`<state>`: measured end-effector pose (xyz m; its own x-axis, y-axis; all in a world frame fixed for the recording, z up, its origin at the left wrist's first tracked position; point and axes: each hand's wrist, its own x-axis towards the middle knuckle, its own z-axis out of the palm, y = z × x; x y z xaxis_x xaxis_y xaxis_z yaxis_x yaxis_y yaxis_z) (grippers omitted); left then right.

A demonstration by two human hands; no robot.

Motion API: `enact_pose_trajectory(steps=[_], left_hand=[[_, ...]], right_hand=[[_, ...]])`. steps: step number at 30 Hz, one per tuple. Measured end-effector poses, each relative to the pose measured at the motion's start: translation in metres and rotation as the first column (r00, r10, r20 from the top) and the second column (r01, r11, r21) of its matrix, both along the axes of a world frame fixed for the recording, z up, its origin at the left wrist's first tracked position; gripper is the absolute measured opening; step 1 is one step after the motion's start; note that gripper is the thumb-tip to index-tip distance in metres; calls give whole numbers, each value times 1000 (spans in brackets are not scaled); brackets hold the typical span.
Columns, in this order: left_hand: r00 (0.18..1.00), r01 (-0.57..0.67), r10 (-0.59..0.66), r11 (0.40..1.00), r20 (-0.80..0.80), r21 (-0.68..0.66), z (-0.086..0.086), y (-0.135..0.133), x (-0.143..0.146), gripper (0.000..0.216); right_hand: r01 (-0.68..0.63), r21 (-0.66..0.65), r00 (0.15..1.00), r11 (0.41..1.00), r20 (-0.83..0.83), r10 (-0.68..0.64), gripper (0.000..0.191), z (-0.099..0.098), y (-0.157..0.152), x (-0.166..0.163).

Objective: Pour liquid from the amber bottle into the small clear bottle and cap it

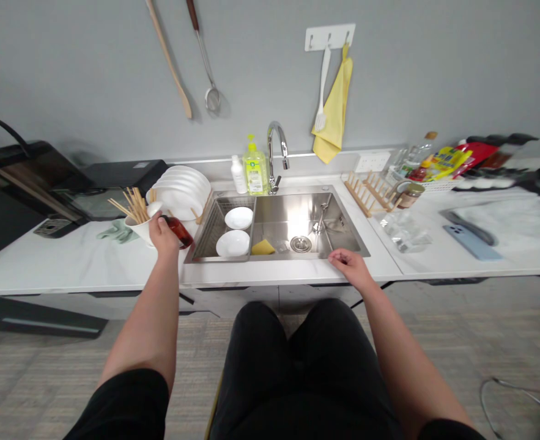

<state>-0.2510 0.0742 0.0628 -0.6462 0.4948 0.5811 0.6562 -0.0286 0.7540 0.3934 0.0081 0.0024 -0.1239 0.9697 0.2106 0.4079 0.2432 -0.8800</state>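
My left hand point(163, 235) is closed around a small dark red-brown bottle point(179, 232) with a white cap, held over the white counter just left of the steel sink point(352, 235). Right beside it stands a white cup full of wooden chopsticks point(134, 211). My right hand point(350, 266) rests on the counter's front edge at the sink's right corner, fingers loosely curled, holding nothing. Two white dishes point(235, 231) lie in a wire basket in the sink's left half, and a yellow sponge point(263, 247) lies near the drain.
A stack of white plates point(182, 189) leans in a rack behind the bottle. Green dish soap point(255, 171) and a faucet point(276, 150) stand behind the sink. To the right are a wooden rack point(368, 189), a jar point(410, 194), a phone point(471, 241) and packages. A yellow cloth point(336, 116) hangs on the wall.
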Motion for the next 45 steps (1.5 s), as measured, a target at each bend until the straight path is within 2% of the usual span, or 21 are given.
enact_pose_trajectory(steps=[4,8,10,12,15,17,19,20,22,24,25,27,30,33,35,36,38,40,41,45], left_hand=[[999,-33,33,999,-28,-19,-1,-3,5,39],[996,-87,83,989,-41,-121,4,-8,13,64],[996,-90,85,988,-40,-128,10,-16,18,67],[994,-100,97,991,-43,-86,18,-31,27,67],[995,-90,93,991,-35,99,33,-71,60,69],[1000,22,-21,972,-6,236,41,-107,99,66],[959,257,-278,931,48,259,47,-145,152,65],[900,393,-426,884,90,255,48,-163,181,63],[741,608,-645,763,189,220,49,-194,237,58],[599,725,-755,653,267,218,48,-216,282,54],[547,754,-783,615,297,231,47,-223,298,54],[480,776,-805,575,350,258,45,-233,319,53],[400,783,-818,540,413,310,46,-234,326,39],[295,832,-853,451,431,322,47,-228,319,27],[204,873,-880,362,429,327,47,-224,314,38],[171,878,-886,336,431,341,46,-223,313,46],[167,855,-874,359,456,374,44,-223,312,49],[202,809,-851,424,485,407,44,-226,315,39],[213,794,-849,438,483,422,45,-229,317,35],[245,819,-894,398,376,412,53,-244,325,43]], right_hand=[[7,6,1000,1000,-12,-7,37,1,-1,-1],[-7,2,1000,1000,-22,7,36,1,-2,-3],[-8,4,1000,1000,-17,8,36,1,-1,-2],[-1,8,1000,1000,-10,1,37,2,0,-1],[25,29,1000,999,-5,-25,37,6,-5,-5],[25,75,1000,997,-8,-24,35,12,-18,-20],[-34,156,999,987,-14,37,39,21,-42,-48],[-92,204,995,975,-12,97,50,27,-58,-66],[-222,242,970,945,-45,239,89,39,-94,-103],[-316,228,930,921,-119,348,122,51,-126,-133],[-322,208,922,923,-151,356,124,56,-139,-144],[-321,167,922,932,-168,347,114,64,-156,-153],[-277,175,948,945,-113,298,107,70,-166,-141],[-244,236,962,940,-65,266,108,70,-171,-121],[-257,249,957,934,-69,282,104,69,-175,-109],[-261,249,952,933,-92,291,102,67,-177,-105],[-261,238,937,936,-170,304,99,64,-181,-98],[-245,235,928,940,-224,298,98,63,-184,-94],[-230,243,934,942,-217,284,97,63,-186,-93],[-158,336,981,929,-53,187,99,70,-197,-91]])
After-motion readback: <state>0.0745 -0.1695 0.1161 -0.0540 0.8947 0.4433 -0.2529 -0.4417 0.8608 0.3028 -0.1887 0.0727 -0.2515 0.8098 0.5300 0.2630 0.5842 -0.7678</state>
